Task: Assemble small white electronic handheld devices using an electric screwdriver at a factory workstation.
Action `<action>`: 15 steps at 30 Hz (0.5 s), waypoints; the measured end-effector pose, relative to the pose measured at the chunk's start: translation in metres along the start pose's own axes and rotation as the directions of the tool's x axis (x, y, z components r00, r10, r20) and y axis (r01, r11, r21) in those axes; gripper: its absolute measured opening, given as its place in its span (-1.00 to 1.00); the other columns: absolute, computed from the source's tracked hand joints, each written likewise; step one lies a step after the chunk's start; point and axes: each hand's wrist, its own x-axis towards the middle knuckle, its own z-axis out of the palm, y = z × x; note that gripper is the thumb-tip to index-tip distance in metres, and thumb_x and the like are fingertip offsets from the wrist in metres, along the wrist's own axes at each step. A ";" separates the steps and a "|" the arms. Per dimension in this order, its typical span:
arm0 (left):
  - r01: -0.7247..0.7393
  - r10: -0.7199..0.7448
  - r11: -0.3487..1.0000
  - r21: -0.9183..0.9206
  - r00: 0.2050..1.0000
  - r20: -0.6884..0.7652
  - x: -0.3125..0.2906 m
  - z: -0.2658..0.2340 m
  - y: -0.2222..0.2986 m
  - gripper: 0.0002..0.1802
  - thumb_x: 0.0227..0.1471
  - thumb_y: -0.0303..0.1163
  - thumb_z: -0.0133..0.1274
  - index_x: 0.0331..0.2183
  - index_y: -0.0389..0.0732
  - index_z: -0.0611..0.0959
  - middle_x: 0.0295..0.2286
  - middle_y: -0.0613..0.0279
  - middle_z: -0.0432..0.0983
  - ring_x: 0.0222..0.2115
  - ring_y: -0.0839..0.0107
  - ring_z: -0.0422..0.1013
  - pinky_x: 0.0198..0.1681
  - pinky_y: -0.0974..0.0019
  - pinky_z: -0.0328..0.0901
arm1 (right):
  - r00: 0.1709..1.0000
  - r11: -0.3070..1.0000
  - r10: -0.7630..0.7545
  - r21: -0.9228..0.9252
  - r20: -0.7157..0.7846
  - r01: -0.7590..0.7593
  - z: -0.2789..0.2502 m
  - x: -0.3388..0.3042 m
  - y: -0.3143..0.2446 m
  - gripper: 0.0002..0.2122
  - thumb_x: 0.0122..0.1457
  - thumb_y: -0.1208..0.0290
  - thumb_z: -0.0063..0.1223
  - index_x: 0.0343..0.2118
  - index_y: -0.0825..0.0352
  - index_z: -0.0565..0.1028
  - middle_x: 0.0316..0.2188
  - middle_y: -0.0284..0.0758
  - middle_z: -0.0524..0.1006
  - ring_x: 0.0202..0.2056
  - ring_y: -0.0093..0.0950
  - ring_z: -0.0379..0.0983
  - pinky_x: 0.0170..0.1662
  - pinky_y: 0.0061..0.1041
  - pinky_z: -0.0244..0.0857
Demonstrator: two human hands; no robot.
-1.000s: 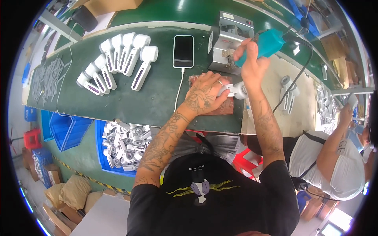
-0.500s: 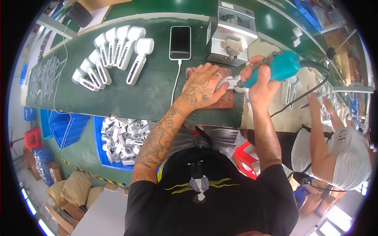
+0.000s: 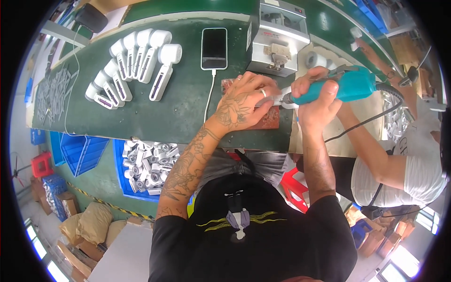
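White handheld fan point(image 3: 276, 100) lies on a red-brown pad point(image 3: 269, 122), mostly hidden beneath the left hand point(image 3: 243, 104); thumb and fingers look clamped on it, some fingertips out of my sight. Right hand point(image 3: 315, 107): fingers wrapped round a teal power screwdriver point(image 3: 353, 85). Change: compared with a second ago, the screwdriver sits nearer level, its nose right at the fan's end instead of up by the silver machine point(image 3: 276, 35); I judge it lined up for fastening, bit contact cannot be told. Farther left: phone point(image 3: 214, 48), then a spread of white fans point(image 3: 161, 83)
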 end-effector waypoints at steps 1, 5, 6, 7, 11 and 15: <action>-0.032 0.033 0.998 -0.063 0.999 0.009 0.000 -0.002 0.000 -0.70 -0.01 -0.39 0.20 -0.15 -0.06 0.69 -0.06 0.29 0.50 -0.02 0.19 0.35 0.06 0.13 0.29 | 1.000 0.999 0.005 0.037 0.015 -0.006 0.001 0.000 -0.001 -0.43 0.24 -0.10 0.11 -0.20 0.50 0.37 -0.61 -0.29 0.41 -0.57 -0.45 0.38 -0.46 -0.44 0.31; -0.041 0.043 0.991 -0.131 0.999 0.016 0.001 0.001 -0.006 -0.77 -0.03 -0.34 0.20 -0.24 -0.02 0.71 -0.07 0.36 0.50 -0.02 0.23 0.34 0.09 0.12 0.25 | 0.999 0.996 -0.002 0.085 0.053 -0.003 0.004 -0.002 -0.002 -0.41 0.24 -0.12 0.10 -0.18 0.49 0.36 -0.61 -0.28 0.41 -0.56 -0.43 0.38 -0.44 -0.42 0.31; -0.053 0.054 0.990 -0.129 0.998 0.008 0.000 0.001 -0.009 -0.80 -0.04 -0.33 0.21 -0.27 -0.03 0.72 -0.09 0.37 0.52 -0.03 0.24 0.34 0.08 0.13 0.25 | 0.999 0.996 0.000 0.087 0.055 -0.005 0.006 -0.003 -0.003 -0.41 0.24 -0.12 0.10 -0.18 0.49 0.36 -0.61 -0.28 0.41 -0.56 -0.43 0.38 -0.44 -0.42 0.31; -0.066 0.066 0.990 -0.127 0.998 0.000 -0.001 0.002 -0.011 -0.81 -0.05 -0.33 0.22 -0.30 -0.04 0.73 -0.10 0.38 0.53 -0.04 0.24 0.35 0.07 0.14 0.25 | 0.999 0.997 0.003 0.075 0.054 -0.007 0.008 -0.004 -0.004 -0.41 0.23 -0.12 0.10 -0.18 0.49 0.36 -0.61 -0.28 0.41 -0.56 -0.43 0.38 -0.43 -0.42 0.31; -0.076 0.070 0.985 -0.155 0.997 -0.045 0.000 0.002 -0.009 -0.85 -0.09 -0.38 0.29 -0.37 -0.12 0.71 -0.18 0.34 0.58 -0.11 0.20 0.40 0.01 0.15 0.30 | 0.998 0.996 -0.011 0.085 0.061 0.005 0.008 -0.005 -0.003 -0.39 0.22 -0.15 0.11 -0.18 0.48 0.36 -0.60 -0.28 0.41 -0.55 -0.43 0.38 -0.43 -0.41 0.31; -0.086 0.075 0.982 -0.167 0.995 -0.070 -0.001 0.001 -0.011 -0.86 -0.11 -0.39 0.30 -0.39 -0.12 0.72 -0.23 0.35 0.60 -0.14 0.21 0.41 -0.02 0.15 0.31 | 0.998 0.997 -0.015 0.077 0.060 0.011 0.010 -0.007 -0.003 -0.39 0.21 -0.16 0.11 -0.18 0.48 0.37 -0.60 -0.28 0.41 -0.55 -0.43 0.38 -0.42 -0.41 0.31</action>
